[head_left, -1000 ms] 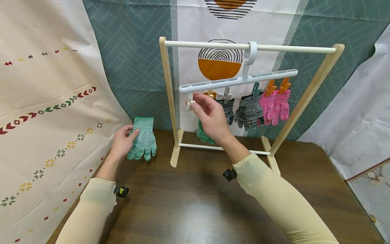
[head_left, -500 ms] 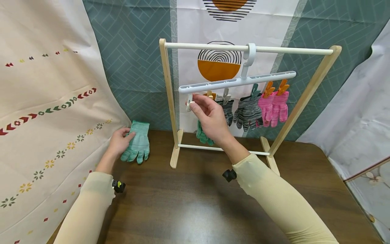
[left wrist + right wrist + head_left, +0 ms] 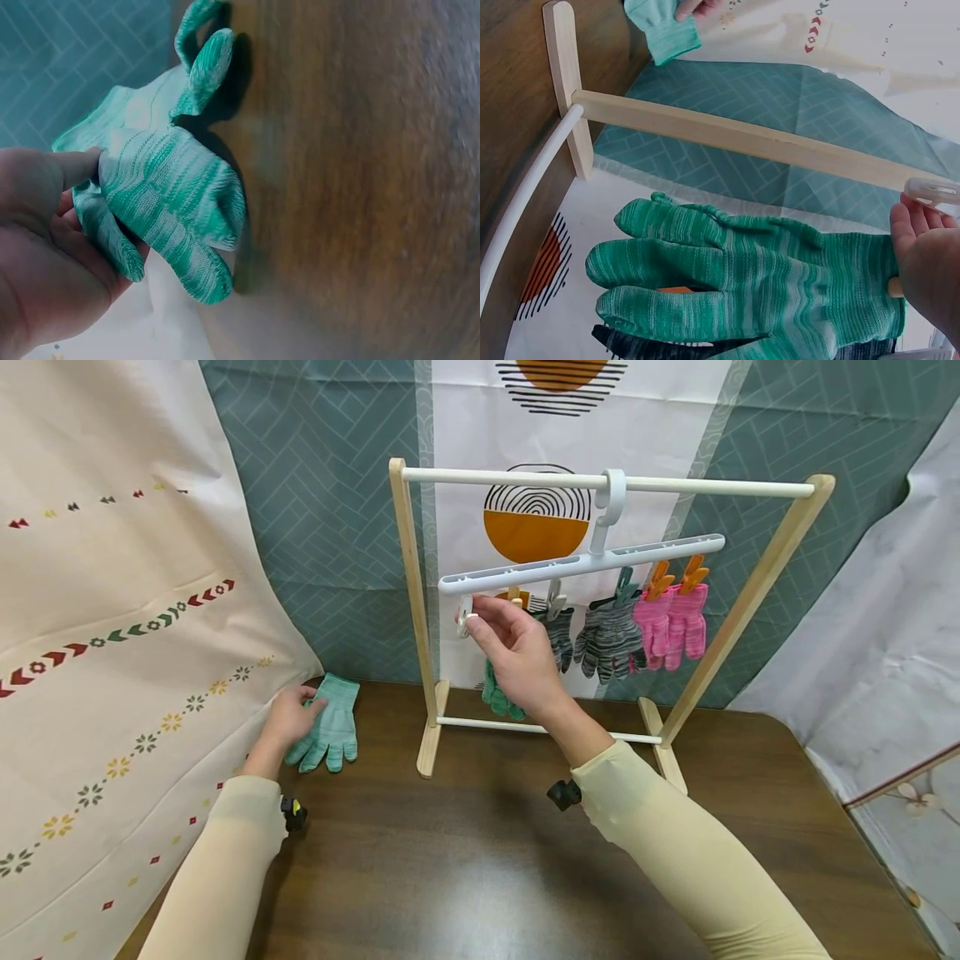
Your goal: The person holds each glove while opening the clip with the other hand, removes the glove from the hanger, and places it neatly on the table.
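Note:
My left hand (image 3: 288, 724) pinches a green striped knit glove (image 3: 335, 724) between thumb and fingers at the far left of the table. In the left wrist view this glove (image 3: 161, 187) has its fingers dangling close to the wood. My right hand (image 3: 521, 656) grips a white clothespin (image 3: 463, 620) under the left end of the pale blue hanger (image 3: 555, 570). Beside that hand hangs another green glove (image 3: 780, 277), mostly covered by the hand in the head view. Farther right, dark grey gloves (image 3: 609, 635) and pink gloves (image 3: 686, 627) hang from clothespins.
A wooden rack (image 3: 780, 556) with a white top rail (image 3: 510, 477) carries the hanger. Its left foot (image 3: 431, 743) stands between the two hands on the brown table (image 3: 435, 860). A patterned cream cloth (image 3: 150, 635) borders the left side.
My left hand has shifted left and toward me, carrying the green glove, which now lies more tilted. The right hand stays at the clothespin. The view has shifted slightly.

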`<state>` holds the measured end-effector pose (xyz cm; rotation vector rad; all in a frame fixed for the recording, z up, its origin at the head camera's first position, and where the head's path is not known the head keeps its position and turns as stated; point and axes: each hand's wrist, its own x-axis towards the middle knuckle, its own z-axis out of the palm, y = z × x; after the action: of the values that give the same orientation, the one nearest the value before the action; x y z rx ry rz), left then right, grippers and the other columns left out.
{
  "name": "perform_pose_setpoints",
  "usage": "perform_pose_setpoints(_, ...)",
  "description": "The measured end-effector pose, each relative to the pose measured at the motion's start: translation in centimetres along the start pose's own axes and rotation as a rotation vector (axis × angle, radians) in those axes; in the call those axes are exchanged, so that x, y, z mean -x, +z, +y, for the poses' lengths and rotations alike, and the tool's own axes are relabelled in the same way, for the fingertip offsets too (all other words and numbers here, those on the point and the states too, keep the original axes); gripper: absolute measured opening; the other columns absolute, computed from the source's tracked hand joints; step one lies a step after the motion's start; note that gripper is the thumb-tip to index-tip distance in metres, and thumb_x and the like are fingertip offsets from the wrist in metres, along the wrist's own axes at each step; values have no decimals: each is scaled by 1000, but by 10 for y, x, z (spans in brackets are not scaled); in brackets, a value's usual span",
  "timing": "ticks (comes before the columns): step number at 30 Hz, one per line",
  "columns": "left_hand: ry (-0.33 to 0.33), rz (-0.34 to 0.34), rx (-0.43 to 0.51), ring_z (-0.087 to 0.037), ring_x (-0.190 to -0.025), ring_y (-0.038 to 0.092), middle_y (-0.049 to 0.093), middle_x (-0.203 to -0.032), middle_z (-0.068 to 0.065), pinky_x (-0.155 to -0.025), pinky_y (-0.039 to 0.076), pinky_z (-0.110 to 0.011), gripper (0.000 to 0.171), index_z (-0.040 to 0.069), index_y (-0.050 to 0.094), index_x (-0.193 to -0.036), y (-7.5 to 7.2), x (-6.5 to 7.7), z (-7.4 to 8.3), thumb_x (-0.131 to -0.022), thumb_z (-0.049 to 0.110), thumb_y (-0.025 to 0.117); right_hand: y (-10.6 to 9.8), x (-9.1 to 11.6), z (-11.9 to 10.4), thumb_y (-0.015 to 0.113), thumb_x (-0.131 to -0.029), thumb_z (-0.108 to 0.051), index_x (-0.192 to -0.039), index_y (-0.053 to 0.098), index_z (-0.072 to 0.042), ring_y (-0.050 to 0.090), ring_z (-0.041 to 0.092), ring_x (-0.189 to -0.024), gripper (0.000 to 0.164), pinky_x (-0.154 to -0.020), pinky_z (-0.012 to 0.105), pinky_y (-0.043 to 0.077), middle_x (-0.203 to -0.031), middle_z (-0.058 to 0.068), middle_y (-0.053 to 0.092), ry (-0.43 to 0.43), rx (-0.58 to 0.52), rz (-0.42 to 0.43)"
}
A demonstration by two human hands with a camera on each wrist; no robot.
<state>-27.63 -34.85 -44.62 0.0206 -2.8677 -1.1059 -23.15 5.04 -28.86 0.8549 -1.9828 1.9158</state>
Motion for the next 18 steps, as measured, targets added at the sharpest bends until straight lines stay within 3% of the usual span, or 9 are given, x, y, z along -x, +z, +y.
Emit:
perform_pose_setpoints(9,3,-1,-72,-55,-119,54,52,-138,-41,-99,45,-66,46,-20,52,-138,3,-4,-16,-112,18,53,-1,0,2,63,-109,-13,-141,62,2,68,26,-119,35,-106,36,53,-129,24,70,-15,7,-15)
perform_pose_setpoints(18,-26,4,-129,-48,-109,58,56,-136,-38,-94,47,-61,44,-18,53,-138,9,-7,-25,-110,16,56,-3,1,1,65,-108,-11,-141,63,1,67,30,-119,36,-103,35,54,-130,14,71,-10,20,10)
